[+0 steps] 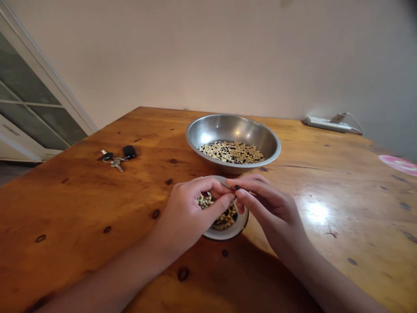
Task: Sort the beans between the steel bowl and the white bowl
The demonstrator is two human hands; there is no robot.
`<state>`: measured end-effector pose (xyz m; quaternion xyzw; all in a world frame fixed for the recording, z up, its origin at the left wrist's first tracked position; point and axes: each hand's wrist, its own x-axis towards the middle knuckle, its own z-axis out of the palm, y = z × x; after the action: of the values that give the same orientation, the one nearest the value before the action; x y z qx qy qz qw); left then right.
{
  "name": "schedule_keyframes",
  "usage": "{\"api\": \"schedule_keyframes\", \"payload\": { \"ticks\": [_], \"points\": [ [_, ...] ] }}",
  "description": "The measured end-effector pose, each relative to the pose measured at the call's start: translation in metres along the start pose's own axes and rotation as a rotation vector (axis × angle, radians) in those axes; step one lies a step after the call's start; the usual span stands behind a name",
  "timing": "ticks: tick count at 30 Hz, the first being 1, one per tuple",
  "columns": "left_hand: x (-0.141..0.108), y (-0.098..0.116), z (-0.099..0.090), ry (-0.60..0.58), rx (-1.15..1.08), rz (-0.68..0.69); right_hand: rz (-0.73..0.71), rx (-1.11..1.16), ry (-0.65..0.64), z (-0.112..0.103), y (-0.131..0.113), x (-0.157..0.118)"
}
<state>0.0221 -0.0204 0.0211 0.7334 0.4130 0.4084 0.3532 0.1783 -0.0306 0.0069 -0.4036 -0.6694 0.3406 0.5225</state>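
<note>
Both my hands meet above a small white dish [224, 235] with a dark rim, which holds yellowish and black beans [224, 221]. My right hand [272, 202] pinches a small black bean [237, 188] between thumb and forefinger. The thumb and forefinger of my left hand [195, 204] are pressed together, their tips touching the right fingertips; what they hold, if anything, is hidden. Just behind the dish stands a wide steel bowl [192, 135] with many pale and dark beans [233, 152] at its bottom.
A bunch of keys [116, 161] with black fobs lies on the wooden table [81, 200] at the left. Near the wall at the back right is a white power strip [329, 124] with a plug and cable. A pink and white sticker [399, 164] is at the right edge.
</note>
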Motion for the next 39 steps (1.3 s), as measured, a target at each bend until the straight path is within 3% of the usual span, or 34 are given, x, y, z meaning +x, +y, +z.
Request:
{"api": "schedule_keyframes", "payload": {
  "ticks": [13,25,39],
  "points": [
    [-0.001,0.002,0.0,0.008,0.05,-0.001,0.021,0.097,0.028,-0.004,0.003,0.003],
    [-0.001,-0.001,0.001,0.033,0.059,0.008,-0.098,-0.068,-0.079,-0.011,0.002,0.007],
    [-0.001,-0.001,0.002,0.041,0.036,0.001,0.053,0.044,-0.106,-0.008,0.003,0.005]
  ]
}}
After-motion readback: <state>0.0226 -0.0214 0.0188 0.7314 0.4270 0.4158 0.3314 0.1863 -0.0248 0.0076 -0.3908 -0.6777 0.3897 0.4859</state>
